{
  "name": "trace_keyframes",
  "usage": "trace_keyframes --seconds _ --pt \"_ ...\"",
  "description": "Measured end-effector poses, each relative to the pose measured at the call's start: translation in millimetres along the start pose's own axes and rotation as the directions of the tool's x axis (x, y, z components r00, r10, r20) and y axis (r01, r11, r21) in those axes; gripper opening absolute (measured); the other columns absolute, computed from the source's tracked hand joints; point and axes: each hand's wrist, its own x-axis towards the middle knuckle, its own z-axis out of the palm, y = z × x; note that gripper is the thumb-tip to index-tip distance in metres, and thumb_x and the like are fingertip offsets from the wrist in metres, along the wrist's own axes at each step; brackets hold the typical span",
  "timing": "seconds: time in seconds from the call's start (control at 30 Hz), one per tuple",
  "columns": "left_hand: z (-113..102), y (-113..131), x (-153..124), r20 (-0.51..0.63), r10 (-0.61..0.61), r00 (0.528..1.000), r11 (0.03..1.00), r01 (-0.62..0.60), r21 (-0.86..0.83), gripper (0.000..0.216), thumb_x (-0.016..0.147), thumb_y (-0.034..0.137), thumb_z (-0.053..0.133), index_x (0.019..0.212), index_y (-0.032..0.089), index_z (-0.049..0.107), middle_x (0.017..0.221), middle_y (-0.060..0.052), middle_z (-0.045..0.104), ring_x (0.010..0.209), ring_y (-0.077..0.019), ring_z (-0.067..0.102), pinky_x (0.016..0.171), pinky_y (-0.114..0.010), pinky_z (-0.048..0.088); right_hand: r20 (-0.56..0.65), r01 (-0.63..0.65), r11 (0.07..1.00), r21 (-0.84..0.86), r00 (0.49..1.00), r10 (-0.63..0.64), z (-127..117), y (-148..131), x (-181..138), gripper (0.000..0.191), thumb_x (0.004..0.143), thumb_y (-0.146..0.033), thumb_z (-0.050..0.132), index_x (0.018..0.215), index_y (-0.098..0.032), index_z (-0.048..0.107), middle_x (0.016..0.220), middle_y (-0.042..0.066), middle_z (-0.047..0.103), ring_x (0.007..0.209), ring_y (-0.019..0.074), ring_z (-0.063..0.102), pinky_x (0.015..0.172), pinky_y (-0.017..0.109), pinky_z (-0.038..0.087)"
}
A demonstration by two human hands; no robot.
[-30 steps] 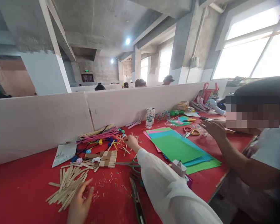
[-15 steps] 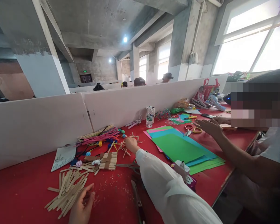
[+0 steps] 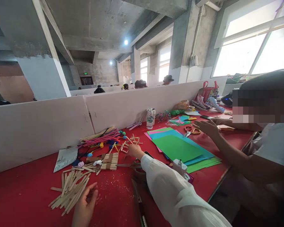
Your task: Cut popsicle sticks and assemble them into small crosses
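My left hand (image 3: 85,201) is open beside a loose heap of wooden craft sticks (image 3: 68,192), its thumb and fingers apart and slightly curled. My right hand (image 3: 135,151) reaches across the red table to a cluster of short stick pieces (image 3: 133,140). Its fingertips are hidden, so I cannot tell whether it holds one. Left of it lies a flat bundle of craft sticks (image 3: 110,161) with a brown band across it. A pair of scissors (image 3: 127,165) lies just below that hand, partly under the white sleeve.
Pink and tan pipe cleaners (image 3: 104,137) lie by the white partition (image 3: 42,126), near a written note (image 3: 65,160). Coloured paper sheets (image 3: 180,146), a water bottle (image 3: 150,119) and red-handled pliers (image 3: 188,130) are to the right. A co-worker's hand (image 3: 207,128) rests farther right.
My right hand has drawn slightly back and to the right from the short stick pieces. My left hand stays beside the heap. The view has shifted a little.
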Motion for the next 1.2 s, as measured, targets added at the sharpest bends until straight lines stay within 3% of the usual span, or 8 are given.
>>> trace_keyframes --seconds 0.17,0.3,0.5,0.8,1.0,1.2 --pt "3.7 4.1 -1.3 -0.064 0.035 0.997 0.998 -0.038 -0.048 0.050 0.057 0.056 0.058 0.089 0.017 0.064 0.096 -0.011 0.069 0.092 -0.0278 0.064 0.076 -0.035 0.052 -0.103 -0.010 0.998 0.064 0.995 0.017 1.7 -20.5 8.4 0.030 0.083 -0.032 0.050 0.104 -0.014 0.062 0.104 0.012 0.064 0.100 0.0218 0.058 0.083 0.030 0.045" --pt "3.8 1.7 0.8 -0.078 0.032 0.996 0.996 -0.038 -0.080 0.053 0.053 0.056 0.058 0.088 0.016 0.064 0.090 -0.011 0.070 0.087 -0.0275 0.065 0.074 -0.035 0.053 -0.129 -0.047 0.995 0.090 0.990 0.059 9.5 -29.1 15.4 0.030 0.082 -0.027 0.050 0.104 -0.010 0.062 0.102 0.016 0.065 0.099 0.0245 0.059 0.081 0.031 0.045" --pt "4.1 -2.1 2.6 -0.074 0.077 0.994 0.996 -0.080 -0.039 0.052 0.057 0.056 0.056 0.088 0.015 0.064 0.088 -0.011 0.070 0.086 -0.0262 0.065 0.075 -0.035 0.052 -0.059 -0.056 0.995 0.086 0.996 0.061 18.9 -13.8 20.9 0.028 0.087 -0.034 0.049 0.107 -0.015 0.055 0.108 0.007 0.058 0.093 0.0175 0.058 0.081 0.039 0.048" --pt "6.0 -9.3 2.5 -0.031 0.095 0.995 0.995 -0.096 -0.026 0.050 0.063 0.055 0.054 0.094 0.016 0.063 0.093 -0.011 0.069 0.091 -0.0257 0.063 0.077 -0.034 0.052 -0.032 -0.052 0.998 0.022 0.998 0.053 19.5 -4.8 22.5 0.029 0.087 -0.032 0.050 0.112 -0.015 0.053 0.113 0.008 0.055 0.095 0.0184 0.056 0.080 0.039 0.048" --pt "1.2 -15.2 3.4 0.071 0.044 0.997 0.999 -0.044 0.008 0.048 0.072 0.054 0.051 0.103 0.019 0.061 0.106 -0.011 0.065 0.099 -0.0247 0.061 0.077 -0.030 0.051 -0.044 -0.049 0.999 0.016 0.998 0.049 17.3 -8.5 21.3 0.030 0.087 -0.031 0.051 0.112 -0.015 0.053 0.113 0.009 0.055 0.095 0.0186 0.056 0.081 0.039 0.048" --pt "1.6 -14.1 3.8 0.040 0.039 0.998 0.999 -0.037 -0.035 0.051 0.068 0.056 0.054 0.101 0.017 0.061 0.104 -0.012 0.066 0.099 -0.0263 0.061 0.076 -0.032 0.052 -0.039 -0.091 0.995 0.037 0.995 0.093 7.6 2.9 12.0 0.028 0.088 -0.032 0.047 0.109 -0.015 0.056 0.110 0.010 0.058 0.098 0.0198 0.057 0.083 0.037 0.047"
